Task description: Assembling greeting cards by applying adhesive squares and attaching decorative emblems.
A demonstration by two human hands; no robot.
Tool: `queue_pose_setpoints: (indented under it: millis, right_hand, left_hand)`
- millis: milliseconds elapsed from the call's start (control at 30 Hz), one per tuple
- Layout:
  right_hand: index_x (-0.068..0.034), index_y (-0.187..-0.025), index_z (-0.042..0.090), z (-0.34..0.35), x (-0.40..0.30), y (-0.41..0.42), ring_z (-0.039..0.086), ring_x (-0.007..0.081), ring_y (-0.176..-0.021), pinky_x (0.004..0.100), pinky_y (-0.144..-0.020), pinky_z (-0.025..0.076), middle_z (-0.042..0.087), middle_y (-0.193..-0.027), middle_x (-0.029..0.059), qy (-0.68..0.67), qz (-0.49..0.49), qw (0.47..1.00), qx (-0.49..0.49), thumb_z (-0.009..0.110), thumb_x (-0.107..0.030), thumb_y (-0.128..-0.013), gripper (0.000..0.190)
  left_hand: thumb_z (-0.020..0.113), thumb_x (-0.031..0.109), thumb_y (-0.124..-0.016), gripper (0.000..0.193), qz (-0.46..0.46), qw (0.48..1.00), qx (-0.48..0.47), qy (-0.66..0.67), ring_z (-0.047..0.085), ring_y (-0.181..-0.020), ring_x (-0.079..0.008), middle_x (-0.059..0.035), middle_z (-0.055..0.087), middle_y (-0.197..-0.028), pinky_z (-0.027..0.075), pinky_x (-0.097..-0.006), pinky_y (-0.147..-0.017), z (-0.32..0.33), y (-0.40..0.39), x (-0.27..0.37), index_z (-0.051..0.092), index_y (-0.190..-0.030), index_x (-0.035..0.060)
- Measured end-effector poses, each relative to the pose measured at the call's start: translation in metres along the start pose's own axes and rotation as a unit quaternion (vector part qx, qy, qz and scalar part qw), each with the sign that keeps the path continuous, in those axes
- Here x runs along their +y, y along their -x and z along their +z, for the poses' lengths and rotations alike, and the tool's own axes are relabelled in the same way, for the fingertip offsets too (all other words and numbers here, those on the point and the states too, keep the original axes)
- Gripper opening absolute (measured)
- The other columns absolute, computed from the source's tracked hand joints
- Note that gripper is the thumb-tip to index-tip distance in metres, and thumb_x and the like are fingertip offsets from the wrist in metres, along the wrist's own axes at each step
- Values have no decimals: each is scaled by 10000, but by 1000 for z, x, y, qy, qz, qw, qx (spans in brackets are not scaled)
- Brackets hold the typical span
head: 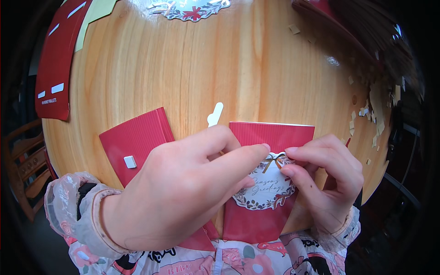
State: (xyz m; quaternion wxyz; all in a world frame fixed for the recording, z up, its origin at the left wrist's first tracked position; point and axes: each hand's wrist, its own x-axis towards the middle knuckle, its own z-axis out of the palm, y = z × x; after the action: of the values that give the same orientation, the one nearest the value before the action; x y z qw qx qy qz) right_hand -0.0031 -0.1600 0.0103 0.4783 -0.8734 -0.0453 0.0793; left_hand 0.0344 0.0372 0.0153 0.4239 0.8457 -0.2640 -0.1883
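Note:
A red ribbed paper wallet [254,220] lies upright in front of me, its white inner edge showing at the top. Over its face is a wreath-shaped paper cutout [266,197] with a printed bow and writing. My right hand [330,175] pinches the cutout's upper right edge between thumb and forefinger. From the other side, my left hand [196,178] grips its upper left, one fingertip at the top edge. Whether the cutout touches the wallet all over cannot be seen. Left of it, a second red wallet [141,137] bears a small white foam pad [130,162], partly under my left arm.
A white paper strip [215,113] lies on the wooden table [192,68]. Red printed packaging [55,68] stands at the left edge, with more wreath cutouts [192,10] at the far side. Paper scraps [376,117] litter the right; dark red wallets [343,27] are stacked beyond.

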Motion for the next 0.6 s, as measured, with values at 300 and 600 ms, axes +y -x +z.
queue_pose_setpoints:
  millis: [300, 600]
  right_hand:
    - [16, -852, 659, 1, 1, 0, 546, 114, -605, 205, -526, 397, 601, -746, 86, -4, 12, 1000, 8, 701, 67, -665, 198]
    - [11, -859, 661, 1, 1, 0, 545, 115, -611, 202, -523, 394, 598, -745, 83, 5, 5, 1000, 7, 696, 65, -673, 196]
  left_hand:
    - [755, 38, -631, 400, -14, 1000, -8, 4, 516, -556, -76, -40, 528, -735, 410, -211, -471, 3, 2, 1, 675, -1023, 44]
    - [762, 30, -625, 392, -37, 999, -14, 13, 503, -562, -62, -48, 514, -783, 404, -202, -474, 2, 3, 6, 672, -1007, 28]
